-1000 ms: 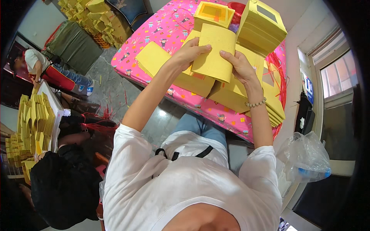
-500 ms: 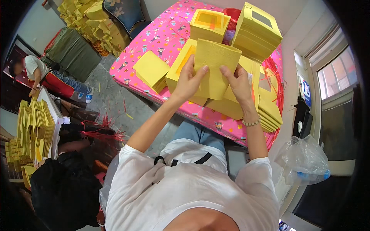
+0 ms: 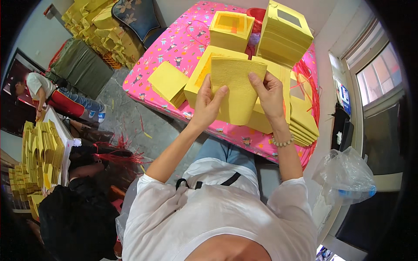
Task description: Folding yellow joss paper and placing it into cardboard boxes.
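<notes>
Between my two hands stands a bundle of yellow paper sheets [image 3: 237, 89], upright and slightly bowed, above the table. My left hand [image 3: 209, 101] grips its left edge, thumb on the near face and fingers behind. At the right edge my right hand [image 3: 268, 93] pinches it near the upper corner, thumb in front. Behind the bundle sit yellow paper stacks, one with an orange-printed top [image 3: 200, 71], partly hidden by the sheets. A smaller pile of yellow sheets [image 3: 169, 82] lies to the left on the pink patterned cover [image 3: 148, 71].
Tall yellow stacks [image 3: 285, 37] and a red basin [image 3: 256, 18] stand at the back. Red plastic strips [image 3: 314, 95] hang at the right edge. A clear plastic bag [image 3: 346, 176] is at lower right. On the left, a person [image 3: 41, 89] stands by a table of folded yellow paper [image 3: 43, 148].
The bundle has come slightly lower and nearer to me, and its curved top now looks flatter. My right hand has moved up toward its upper corner.
</notes>
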`<control>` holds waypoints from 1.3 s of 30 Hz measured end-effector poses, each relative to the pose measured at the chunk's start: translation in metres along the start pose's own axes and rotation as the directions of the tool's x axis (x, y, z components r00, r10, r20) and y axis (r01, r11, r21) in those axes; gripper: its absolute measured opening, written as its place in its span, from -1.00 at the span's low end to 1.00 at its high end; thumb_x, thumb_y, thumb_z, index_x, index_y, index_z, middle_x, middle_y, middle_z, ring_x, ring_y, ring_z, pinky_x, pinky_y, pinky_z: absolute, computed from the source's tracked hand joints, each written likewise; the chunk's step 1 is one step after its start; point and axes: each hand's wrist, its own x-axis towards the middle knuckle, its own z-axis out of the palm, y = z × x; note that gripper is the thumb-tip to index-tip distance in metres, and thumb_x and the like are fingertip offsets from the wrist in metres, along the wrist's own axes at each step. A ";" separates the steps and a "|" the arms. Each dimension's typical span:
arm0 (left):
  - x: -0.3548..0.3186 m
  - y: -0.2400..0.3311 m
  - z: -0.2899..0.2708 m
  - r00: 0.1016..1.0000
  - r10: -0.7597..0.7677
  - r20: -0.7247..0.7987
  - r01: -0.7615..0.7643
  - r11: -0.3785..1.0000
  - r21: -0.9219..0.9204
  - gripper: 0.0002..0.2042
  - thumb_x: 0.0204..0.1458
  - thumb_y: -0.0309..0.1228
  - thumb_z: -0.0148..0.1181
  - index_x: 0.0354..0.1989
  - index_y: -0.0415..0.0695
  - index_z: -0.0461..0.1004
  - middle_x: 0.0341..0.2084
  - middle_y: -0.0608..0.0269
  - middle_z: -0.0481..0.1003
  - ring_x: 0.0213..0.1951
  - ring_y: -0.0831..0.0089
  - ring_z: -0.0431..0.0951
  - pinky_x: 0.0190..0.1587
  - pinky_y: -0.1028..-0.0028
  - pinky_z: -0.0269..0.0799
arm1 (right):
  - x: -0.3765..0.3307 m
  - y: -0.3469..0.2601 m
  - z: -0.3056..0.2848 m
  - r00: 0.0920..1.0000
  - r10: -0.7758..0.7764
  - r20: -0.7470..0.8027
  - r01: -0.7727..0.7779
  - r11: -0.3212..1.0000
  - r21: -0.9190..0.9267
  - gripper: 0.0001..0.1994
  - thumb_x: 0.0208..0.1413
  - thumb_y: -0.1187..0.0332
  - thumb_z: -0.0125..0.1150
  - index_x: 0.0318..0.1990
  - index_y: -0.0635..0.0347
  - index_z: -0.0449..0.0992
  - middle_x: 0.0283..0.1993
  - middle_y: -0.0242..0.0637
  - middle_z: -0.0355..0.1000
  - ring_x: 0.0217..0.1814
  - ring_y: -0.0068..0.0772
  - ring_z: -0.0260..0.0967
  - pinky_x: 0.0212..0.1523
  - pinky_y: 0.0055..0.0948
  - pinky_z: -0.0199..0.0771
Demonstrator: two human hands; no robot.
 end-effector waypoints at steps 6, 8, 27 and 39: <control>-0.008 0.007 -0.001 0.999 -0.047 0.020 0.046 0.999 0.029 -0.63 0.16 -0.54 -0.02 0.14 -0.25 0.16 0.01 0.19 0.35 0.04 0.54 0.33 0.07 0.52 0.27 | -0.004 -0.002 -0.005 0.999 -0.045 -0.002 0.045 0.998 -0.041 -0.78 0.15 0.37 0.17 -0.13 0.34 0.50 -0.26 -0.41 0.50 -0.27 -0.74 0.36 -0.25 -0.69 0.37; -0.012 0.011 0.000 0.999 -0.052 0.009 0.052 0.998 0.020 -0.64 0.16 -0.53 -0.01 0.14 -0.24 0.17 0.00 0.20 0.36 0.02 0.54 0.35 0.06 0.52 0.28 | -0.008 -0.008 -0.002 1.000 0.009 0.007 -0.009 1.000 -0.010 -0.77 0.14 0.36 0.19 -0.14 0.35 0.50 -0.27 -0.41 0.50 -0.27 -0.75 0.35 -0.25 -0.70 0.37; -0.047 0.024 -0.001 0.995 -0.062 -0.073 0.067 0.995 0.078 -0.68 0.15 -0.53 0.00 0.09 -0.23 0.22 -0.04 0.21 0.41 -0.01 0.55 0.38 0.02 0.54 0.28 | -0.076 0.004 0.003 0.963 0.251 0.100 -0.252 0.968 -0.004 -0.77 0.10 0.36 0.22 -0.19 0.39 0.52 -0.34 -0.39 0.50 -0.37 -0.74 0.35 -0.36 -0.66 0.40; -0.075 0.018 -0.004 0.974 -0.089 -0.207 0.097 0.995 0.030 -0.70 0.16 -0.53 0.00 0.06 -0.22 0.23 -0.09 0.23 0.44 -0.05 0.55 0.41 0.00 0.54 0.31 | -0.111 0.027 -0.002 0.915 0.355 0.193 -0.335 0.933 -0.131 -0.80 0.09 0.36 0.24 -0.25 0.35 0.53 -0.45 -0.48 0.44 -0.44 -0.80 0.29 -0.45 -0.72 0.33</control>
